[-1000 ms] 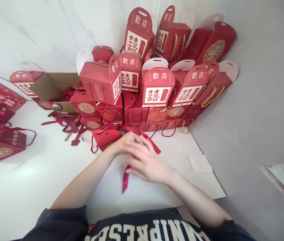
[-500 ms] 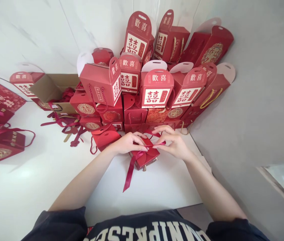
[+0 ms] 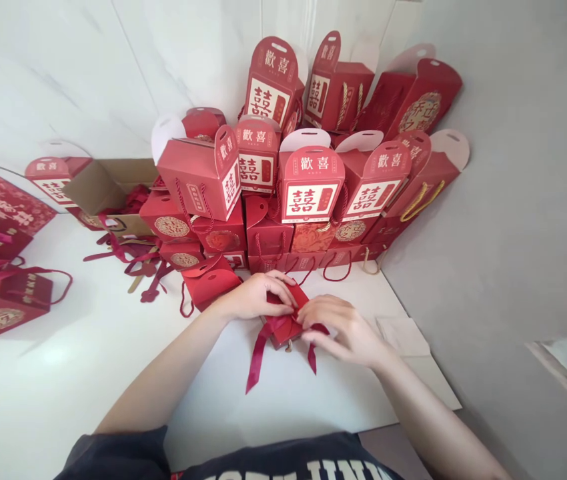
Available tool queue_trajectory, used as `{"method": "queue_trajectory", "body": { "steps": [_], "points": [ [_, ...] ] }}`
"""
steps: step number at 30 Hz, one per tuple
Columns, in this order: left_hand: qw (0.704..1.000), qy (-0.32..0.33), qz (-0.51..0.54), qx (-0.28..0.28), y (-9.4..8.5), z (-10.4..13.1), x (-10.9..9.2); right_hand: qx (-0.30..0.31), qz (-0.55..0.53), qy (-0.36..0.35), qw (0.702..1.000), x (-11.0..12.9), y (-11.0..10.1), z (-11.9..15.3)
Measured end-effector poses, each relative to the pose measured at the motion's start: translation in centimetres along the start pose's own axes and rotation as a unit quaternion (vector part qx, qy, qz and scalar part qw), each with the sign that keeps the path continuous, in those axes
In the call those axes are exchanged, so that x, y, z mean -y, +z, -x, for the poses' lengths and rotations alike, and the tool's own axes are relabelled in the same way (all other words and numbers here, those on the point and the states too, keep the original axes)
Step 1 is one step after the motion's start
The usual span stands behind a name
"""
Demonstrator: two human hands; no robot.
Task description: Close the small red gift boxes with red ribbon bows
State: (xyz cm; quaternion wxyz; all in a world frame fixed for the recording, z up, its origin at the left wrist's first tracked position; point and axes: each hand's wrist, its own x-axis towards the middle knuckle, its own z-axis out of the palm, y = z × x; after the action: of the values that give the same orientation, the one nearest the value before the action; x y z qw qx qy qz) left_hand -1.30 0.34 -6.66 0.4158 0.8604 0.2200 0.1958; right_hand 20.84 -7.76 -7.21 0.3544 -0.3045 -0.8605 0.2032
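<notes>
A small red gift box (image 3: 282, 335) sits on the white table in front of me, with a dark pink ribbon (image 3: 258, 360) across its top and two tails hanging over the front. My left hand (image 3: 262, 293) lies over the box's left side, its fingers closed on the ribbon near the middle. From the right, my right hand (image 3: 338, 328) reaches in with curled fingers on the ribbon at the same spot. The fingers partly hide the crossing of the ribbon. Just left of the box stands another red box (image 3: 208, 280) with overlapping top flaps.
Stacked red gift boxes (image 3: 312, 190) with cord handles line the wall. An open cardboard carton (image 3: 113, 187) holds red items, and loose ribbons and tags (image 3: 146, 263) lie before it. More red boxes (image 3: 8, 303) stand at far left. A grey wall (image 3: 503, 220) bounds the right.
My right hand has moved down and toward the middle of the box. A second ribbon tail now hangs down on the right. The left hand stays nearly in place.
</notes>
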Motion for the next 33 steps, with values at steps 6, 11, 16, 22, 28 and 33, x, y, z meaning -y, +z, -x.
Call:
{"method": "queue_trajectory", "body": {
  "steps": [6,11,16,22,28,33],
  "points": [
    [0.953,0.092,-0.284,-0.051,0.4,0.6,-3.0,-0.057,-0.094,0.092,0.990,-2.9,0.5,-1.8],
    [0.851,0.153,-0.493,-0.092,1.4,1.7,-2.5,-0.008,-0.064,0.065,0.996,-3.6,0.7,-2.5],
    [0.831,0.201,-0.493,-0.163,2.0,2.3,-0.7,0.034,-0.088,0.057,0.994,-3.9,0.3,-2.9],
    [0.854,0.212,-0.433,-0.194,2.3,2.4,0.2,0.027,-0.085,0.063,0.994,-4.0,0.2,-2.8],
    [0.867,0.200,-0.407,-0.204,2.5,2.5,0.5,0.023,-0.051,0.058,0.997,-3.5,0.3,-2.6],
    [0.869,0.205,-0.406,-0.195,2.3,2.5,0.5,0.019,-0.045,0.041,0.998,-3.6,0.2,-2.6]
  ]
}}
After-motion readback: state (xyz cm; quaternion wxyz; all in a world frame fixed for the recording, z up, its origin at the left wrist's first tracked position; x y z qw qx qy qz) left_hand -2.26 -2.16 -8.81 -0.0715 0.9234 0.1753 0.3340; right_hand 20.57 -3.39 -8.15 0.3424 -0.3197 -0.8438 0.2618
